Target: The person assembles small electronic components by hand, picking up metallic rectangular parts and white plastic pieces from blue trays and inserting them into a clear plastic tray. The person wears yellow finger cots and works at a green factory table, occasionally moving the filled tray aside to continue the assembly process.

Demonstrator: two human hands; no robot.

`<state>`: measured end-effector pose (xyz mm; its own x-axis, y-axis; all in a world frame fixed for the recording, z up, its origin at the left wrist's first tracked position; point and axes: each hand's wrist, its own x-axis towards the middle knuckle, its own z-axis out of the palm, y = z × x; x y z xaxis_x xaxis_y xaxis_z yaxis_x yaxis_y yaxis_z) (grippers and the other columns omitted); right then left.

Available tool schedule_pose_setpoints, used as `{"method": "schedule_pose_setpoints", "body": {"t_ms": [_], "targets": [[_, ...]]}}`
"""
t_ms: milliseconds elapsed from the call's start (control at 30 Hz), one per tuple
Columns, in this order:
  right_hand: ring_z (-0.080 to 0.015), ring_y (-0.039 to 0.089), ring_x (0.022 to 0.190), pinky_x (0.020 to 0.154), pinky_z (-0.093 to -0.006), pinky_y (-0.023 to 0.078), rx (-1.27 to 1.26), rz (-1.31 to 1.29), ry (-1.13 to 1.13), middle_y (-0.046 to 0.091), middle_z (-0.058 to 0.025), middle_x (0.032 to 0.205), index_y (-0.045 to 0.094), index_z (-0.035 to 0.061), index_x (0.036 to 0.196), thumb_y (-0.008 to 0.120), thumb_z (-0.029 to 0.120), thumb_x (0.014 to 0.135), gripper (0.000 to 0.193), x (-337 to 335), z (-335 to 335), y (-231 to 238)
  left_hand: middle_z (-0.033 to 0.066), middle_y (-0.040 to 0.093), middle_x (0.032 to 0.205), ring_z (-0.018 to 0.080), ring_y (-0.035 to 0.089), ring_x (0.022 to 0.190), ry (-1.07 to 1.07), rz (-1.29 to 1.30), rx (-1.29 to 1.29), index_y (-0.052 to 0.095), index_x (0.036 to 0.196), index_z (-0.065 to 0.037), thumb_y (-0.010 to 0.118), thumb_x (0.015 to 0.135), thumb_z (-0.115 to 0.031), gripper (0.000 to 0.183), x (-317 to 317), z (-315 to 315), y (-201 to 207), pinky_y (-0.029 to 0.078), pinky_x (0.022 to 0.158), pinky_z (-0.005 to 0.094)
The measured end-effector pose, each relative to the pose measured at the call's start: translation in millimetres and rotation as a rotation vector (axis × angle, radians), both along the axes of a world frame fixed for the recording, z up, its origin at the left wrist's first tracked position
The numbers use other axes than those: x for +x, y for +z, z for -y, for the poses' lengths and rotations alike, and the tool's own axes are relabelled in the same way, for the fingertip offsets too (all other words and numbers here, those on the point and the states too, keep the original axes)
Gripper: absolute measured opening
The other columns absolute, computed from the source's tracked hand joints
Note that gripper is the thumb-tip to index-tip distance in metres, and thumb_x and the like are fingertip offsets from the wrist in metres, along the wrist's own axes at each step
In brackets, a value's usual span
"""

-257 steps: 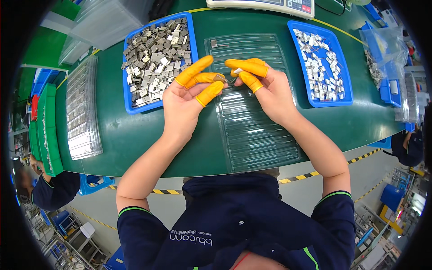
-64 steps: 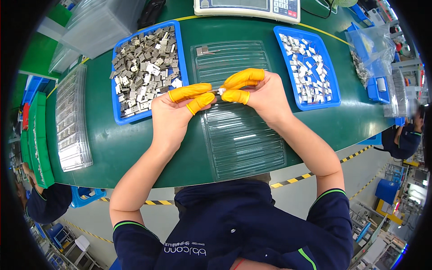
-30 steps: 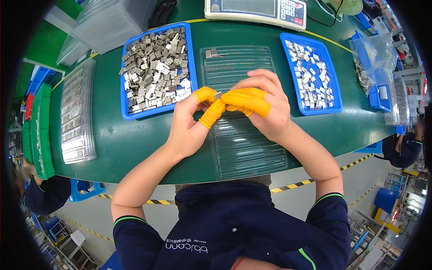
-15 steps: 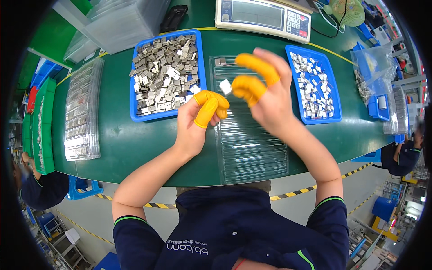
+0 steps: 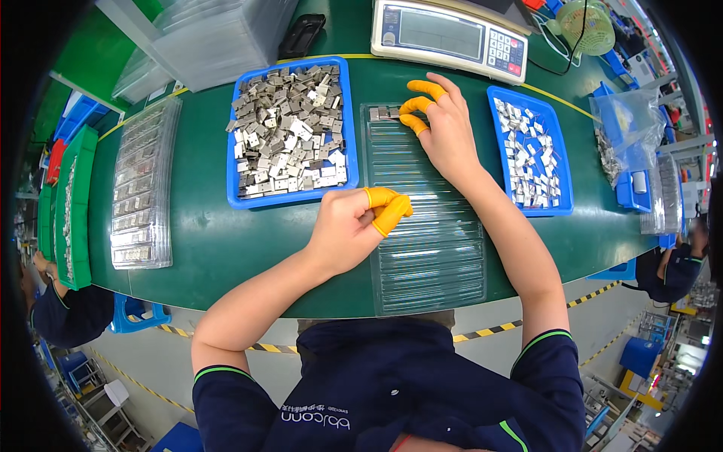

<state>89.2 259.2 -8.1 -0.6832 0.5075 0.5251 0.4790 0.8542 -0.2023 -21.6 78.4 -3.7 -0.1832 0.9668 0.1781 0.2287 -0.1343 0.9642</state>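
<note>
My right hand (image 5: 449, 135), with yellow finger cots, reaches to the far end of a clear ribbed plastic tray (image 5: 429, 282). Its thumb and fingertips close on a small metal connector at the tray's top slot, beside other metal connectors (image 5: 379, 114). My left hand (image 5: 354, 224), also in yellow cots, hovers over the tray's left side with its fingertips pinched together; whatever may be between them is hidden. To the left, a blue bin (image 5: 235, 181) is heaped with silver metal connectors (image 5: 290, 124).
On the right stands a blue bin (image 5: 565, 197) of small white pieces. A scale (image 5: 444, 38) sits at the back. Filled clear trays (image 5: 143, 184) are stacked at left, near a green bin (image 5: 75, 211). Other people's arms show at both sides.
My right hand has moved away from my left, down to the tray's far slot; a pale piece was at its fingertips before. The left hand has shifted slightly nearer and to the right.
</note>
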Motion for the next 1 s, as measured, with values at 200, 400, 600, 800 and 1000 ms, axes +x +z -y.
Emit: {"method": "schedule_pose_setpoints", "body": {"t_ms": [200,400,600,800,1000], "targets": [[-0.0287,0.042,0.119,0.099,-0.0407,0.034,-0.033,-0.079,0.036,0.056,-0.0093,0.114,0.067,0.0076,0.093,0.068,0.009,0.073,0.02,5,2,3,0.0073,0.067,0.079,0.0085,0.059,0.061,0.072,-0.2,0.045,0.066,0.09,0.004,0.059,0.086,-0.008,0.014,-14,-3,12,0.047,0.056,0.0206],[-0.03,0.047,0.112,0.095,-0.0394,0.037,0.003,-0.168,0.035,0.057,-0.0102,0.114,0.066,0.0079,0.097,0.065,0.007,0.076,0.021,26,-6,37,0.0086,0.064,0.09,0.0158,0.058,0.078,0.681,-0.553,0.044,0.062,0.106,-0.001,0.061,0.082,-0.009,0.026,-74,-26,22,0.046,0.073,0.0281],[-0.0256,0.06,0.087,0.079,-0.0335,0.047,-0.677,-0.035,-0.293,0.062,-0.0146,0.105,0.061,0.0031,0.108,0.058,0.002,0.08,0.029,107,-39,58,0.0082,0.063,0.082,0.0207,0.056,0.073,0.738,-0.868,-0.144,0.062,0.089,-0.003,0.07,0.074,-0.018,0.023,-129,-19,19,0.044,0.069,0.0329],[-0.0202,0.06,0.081,0.075,-0.0299,0.047,-0.656,0.004,-0.296,0.065,-0.0127,0.099,0.06,-0.0006,0.11,0.064,0.008,0.08,0.031,134,-42,33,0.0049,0.061,0.072,0.0181,0.052,0.072,0.477,-0.844,-0.206,0.07,0.082,-0.007,0.079,0.064,-0.026,0.028,-112,-18,32,0.032,0.075,0.0323],[-0.0137,0.058,0.079,0.07,-0.0256,0.046,-0.707,-0.031,-0.248,0.065,-0.0101,0.092,0.061,-0.0013,0.109,0.062,0.003,0.079,0.03,147,-53,12,0.0054,0.065,0.082,0.0157,0.052,0.071,0.472,-0.903,-0.328,0.07,0.086,-0.005,0.079,0.064,-0.018,0.027,-105,-16,39,0.039,0.069,0.0312]]}}
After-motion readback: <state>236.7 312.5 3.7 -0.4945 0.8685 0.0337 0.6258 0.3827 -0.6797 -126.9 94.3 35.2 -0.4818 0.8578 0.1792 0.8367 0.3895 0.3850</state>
